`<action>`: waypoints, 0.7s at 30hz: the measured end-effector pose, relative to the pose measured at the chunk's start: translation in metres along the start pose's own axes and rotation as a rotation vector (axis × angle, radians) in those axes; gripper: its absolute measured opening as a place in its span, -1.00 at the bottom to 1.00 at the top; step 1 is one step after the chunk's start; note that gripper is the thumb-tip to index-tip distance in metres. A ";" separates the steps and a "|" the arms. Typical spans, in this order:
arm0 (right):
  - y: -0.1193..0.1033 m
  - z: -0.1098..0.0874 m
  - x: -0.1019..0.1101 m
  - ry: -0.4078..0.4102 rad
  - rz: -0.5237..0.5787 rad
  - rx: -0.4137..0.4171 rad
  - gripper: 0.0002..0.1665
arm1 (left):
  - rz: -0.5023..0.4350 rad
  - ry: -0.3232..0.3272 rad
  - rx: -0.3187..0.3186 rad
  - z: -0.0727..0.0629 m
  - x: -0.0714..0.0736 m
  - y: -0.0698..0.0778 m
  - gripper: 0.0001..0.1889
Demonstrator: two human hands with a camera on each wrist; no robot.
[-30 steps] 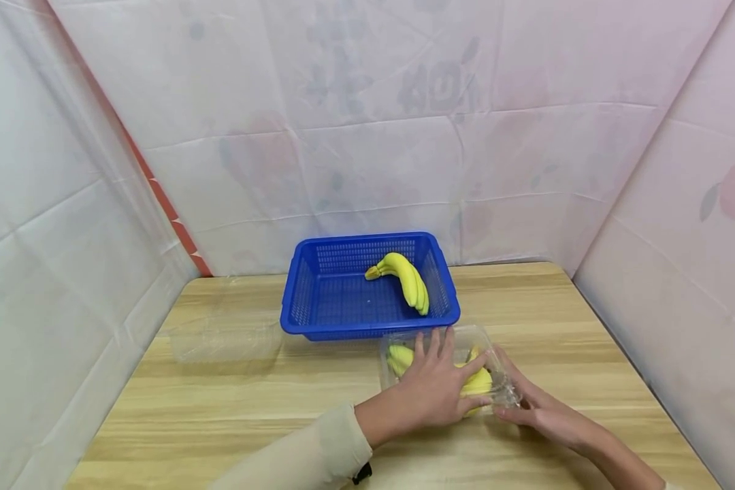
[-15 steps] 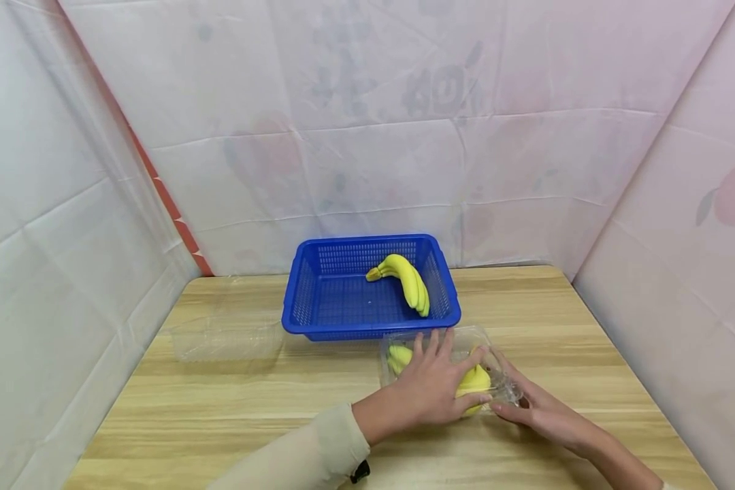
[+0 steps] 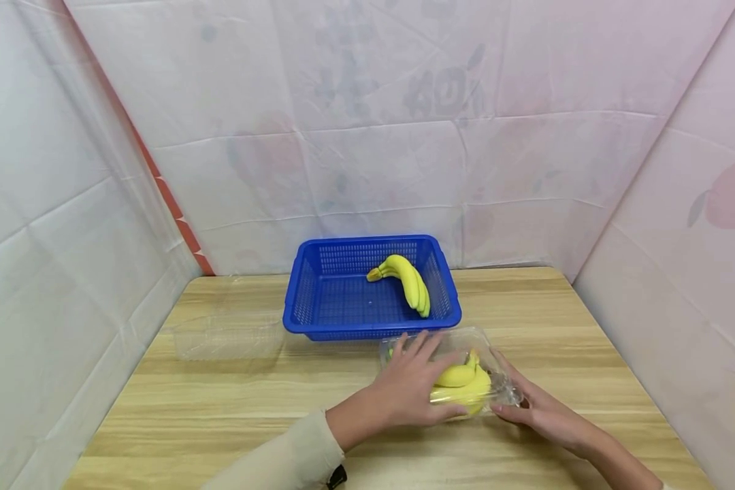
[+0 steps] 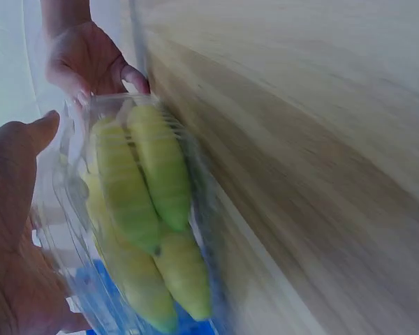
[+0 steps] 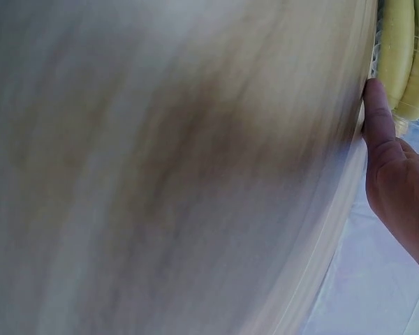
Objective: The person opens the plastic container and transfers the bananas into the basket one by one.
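Note:
A clear plastic clamshell box (image 3: 480, 340) with bananas (image 3: 462, 395) inside lies on the table in front of the blue basket. My left hand (image 3: 404, 384) rests on top of the box's left part, fingers spread, covering some of the fruit. At the box's right end, my right hand (image 3: 545, 415) holds the corner, thumb on the near side and fingers toward the far side. Through the plastic in the left wrist view, several yellow-green bananas (image 4: 143, 174) show side by side. The right wrist view catches only the right thumb (image 5: 380, 122) touching the box's edge.
Behind the box stands a blue plastic basket (image 3: 290, 299) with one bunch of bananas (image 3: 407, 282) in its right half. An open clear plastic container (image 3: 229, 340) sits on the left of the wooden table (image 3: 220, 415). White printed sheets (image 3: 373, 170) enclose the back and sides.
My left hand has slid leftward over the box, uncovering more of the bananas on the right. The right hand has stayed at the right end. The basket and the left container have not moved.

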State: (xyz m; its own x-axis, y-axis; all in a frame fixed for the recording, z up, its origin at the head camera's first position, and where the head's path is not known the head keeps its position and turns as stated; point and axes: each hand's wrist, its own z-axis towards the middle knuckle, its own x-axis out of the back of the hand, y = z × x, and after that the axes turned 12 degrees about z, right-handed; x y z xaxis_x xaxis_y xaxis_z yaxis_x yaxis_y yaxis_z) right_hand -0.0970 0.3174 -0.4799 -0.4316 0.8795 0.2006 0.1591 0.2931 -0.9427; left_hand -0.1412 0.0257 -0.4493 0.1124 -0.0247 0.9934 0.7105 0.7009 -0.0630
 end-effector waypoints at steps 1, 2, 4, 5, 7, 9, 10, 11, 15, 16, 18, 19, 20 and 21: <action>0.000 0.000 0.000 0.005 -0.002 0.005 0.16 | -0.006 -0.001 0.001 -0.003 0.000 -0.003 -0.09; 0.000 0.000 -0.001 0.009 -0.006 0.010 0.16 | -0.016 -0.006 0.004 -0.006 0.000 -0.006 -0.08; 0.000 -0.001 -0.001 0.018 -0.010 0.013 0.17 | -0.036 -0.019 0.008 -0.012 -0.001 -0.012 -0.05; 0.000 -0.001 -0.001 0.020 -0.007 0.012 0.17 | -0.044 -0.028 0.012 -0.015 -0.001 -0.015 -0.02; 0.000 -0.001 -0.001 0.020 -0.002 0.012 0.17 | -0.068 -0.042 0.023 -0.020 -0.002 -0.021 0.02; 0.001 -0.001 -0.001 0.021 0.000 0.012 0.17 | -0.088 -0.052 0.036 -0.025 -0.005 -0.026 0.06; 0.001 -0.001 -0.001 0.023 0.000 0.013 0.17 | -0.101 -0.054 0.041 -0.026 -0.006 -0.028 0.08; 0.001 -0.001 -0.001 0.025 -0.004 0.016 0.17 | -0.114 -0.054 0.046 -0.027 -0.007 -0.030 0.10; 0.002 -0.002 -0.001 0.025 -0.003 0.018 0.17 | -0.160 -0.041 0.056 -0.030 -0.011 -0.035 0.15; 0.002 -0.002 -0.001 0.023 0.000 0.019 0.16 | -0.166 -0.034 0.055 -0.031 -0.013 -0.036 0.16; 0.002 -0.003 -0.001 0.021 0.007 0.021 0.16 | -0.172 -0.020 0.049 -0.031 -0.014 -0.036 0.16; 0.002 -0.003 -0.001 0.022 0.006 0.023 0.16 | -0.172 -0.012 0.045 -0.031 -0.015 -0.037 0.15; 0.002 -0.004 -0.001 0.023 0.008 0.027 0.16 | -0.172 -0.005 0.042 -0.030 -0.016 -0.037 0.15; 0.002 -0.005 -0.001 0.022 0.013 0.027 0.16 | -0.172 0.002 0.039 -0.030 -0.017 -0.036 0.14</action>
State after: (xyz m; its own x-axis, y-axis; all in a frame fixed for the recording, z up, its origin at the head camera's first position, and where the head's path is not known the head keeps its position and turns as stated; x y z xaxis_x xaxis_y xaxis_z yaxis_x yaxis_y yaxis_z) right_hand -0.0922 0.3188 -0.4808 -0.4101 0.8912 0.1941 0.1405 0.2720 -0.9520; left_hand -0.1479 -0.0209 -0.4666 -0.0073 -0.1482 0.9889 0.6918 0.7134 0.1120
